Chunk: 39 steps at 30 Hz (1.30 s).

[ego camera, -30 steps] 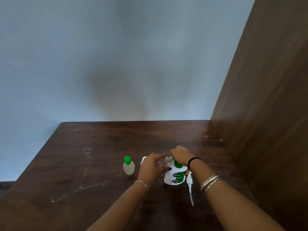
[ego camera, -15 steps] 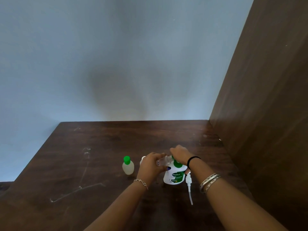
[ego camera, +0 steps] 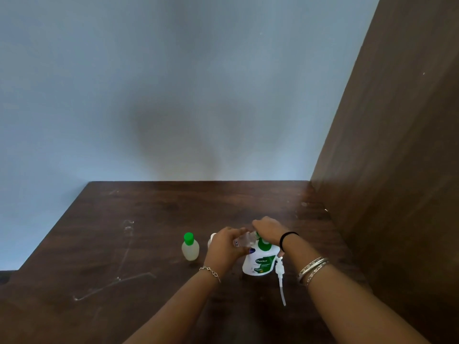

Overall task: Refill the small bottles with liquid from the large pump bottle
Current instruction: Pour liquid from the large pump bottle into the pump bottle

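Observation:
My left hand [ego camera: 226, 247] grips a small clear bottle [ego camera: 246, 240] that lies tilted on its side, just above the large white and green pump bottle [ego camera: 260, 265]. My right hand [ego camera: 268, 229] curls its fingers over the small bottle's right end, hiding that end and the large bottle's neck. The large bottle stands upright on the dark wooden table [ego camera: 124, 244]. Its white pump with tube [ego camera: 279, 271] lies on the table against its right side. Another small bottle with a green cap [ego camera: 190, 248] stands upright left of my hands.
A small white object [ego camera: 212, 238] peeks out behind my left hand; what it is cannot be told. A tall brown wooden panel [ego camera: 397, 170] walls off the table's right side, and a blue-grey wall stands behind. White scratch marks cross the table's left part.
Both hands stay on the small clear bottle over the large bottle, with hardly any shift. The other objects have not moved.

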Motion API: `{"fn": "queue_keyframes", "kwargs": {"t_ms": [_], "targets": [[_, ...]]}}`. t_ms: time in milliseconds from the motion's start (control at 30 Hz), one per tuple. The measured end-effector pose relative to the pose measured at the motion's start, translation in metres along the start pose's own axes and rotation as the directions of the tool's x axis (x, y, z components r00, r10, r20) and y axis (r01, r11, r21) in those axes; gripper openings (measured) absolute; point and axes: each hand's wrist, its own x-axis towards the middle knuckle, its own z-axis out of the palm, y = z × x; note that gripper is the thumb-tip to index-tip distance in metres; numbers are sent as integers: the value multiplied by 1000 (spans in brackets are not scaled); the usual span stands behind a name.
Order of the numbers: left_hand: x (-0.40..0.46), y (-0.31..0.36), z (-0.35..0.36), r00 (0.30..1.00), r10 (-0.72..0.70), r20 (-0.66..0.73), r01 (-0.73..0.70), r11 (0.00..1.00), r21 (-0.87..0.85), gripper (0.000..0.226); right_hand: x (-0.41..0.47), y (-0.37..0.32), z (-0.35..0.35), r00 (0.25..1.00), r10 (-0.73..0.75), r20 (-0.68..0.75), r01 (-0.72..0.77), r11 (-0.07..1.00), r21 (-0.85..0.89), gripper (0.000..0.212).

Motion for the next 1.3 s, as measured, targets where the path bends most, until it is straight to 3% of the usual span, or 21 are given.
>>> {"fn": "queue_keyframes", "kwargs": {"t_ms": [133, 267, 467, 633, 800, 967, 1133, 1300], "targets": [[-2, -3, 2, 1000, -15, 10, 15, 1000, -7, 58, 0, 2, 7, 997, 4, -74, -1, 999, 46, 33], [-2, 0, 1, 1000, -6, -2, 6, 1000, -18, 58, -4, -2, -3, 999, -14, 35, 14, 1000, -3, 34], [-2, -3, 0, 1000, -6, -1, 6, 1000, -1, 57, -3, 2, 7, 998, -37, -57, 34, 997, -65, 34], [-1, 0, -1, 1000, -1, -5, 1, 1000, 4, 58, -8, -4, -5, 998, -36, 49, 40, 996, -83, 33], [-1, -3, 0, 1000, -16, 7, 16, 1000, 7, 56, -9, 0, 4, 998, -56, -30, 51, 989, -140, 35], [-2, 0, 1, 1000, -16, -5, 15, 999, -41, 58, -12, -4, -6, 998, -57, 35, 60, 994, -91, 35], [-2, -1, 1, 1000, -16, 9, 16, 1000, -10, 56, -12, -1, 0, 996, -83, -13, 80, 986, -144, 36], [-2, 0, 1, 1000, -13, 9, 13, 999, -35, 57, -11, -2, -8, 989, -140, 53, 148, 965, -218, 35]]}}
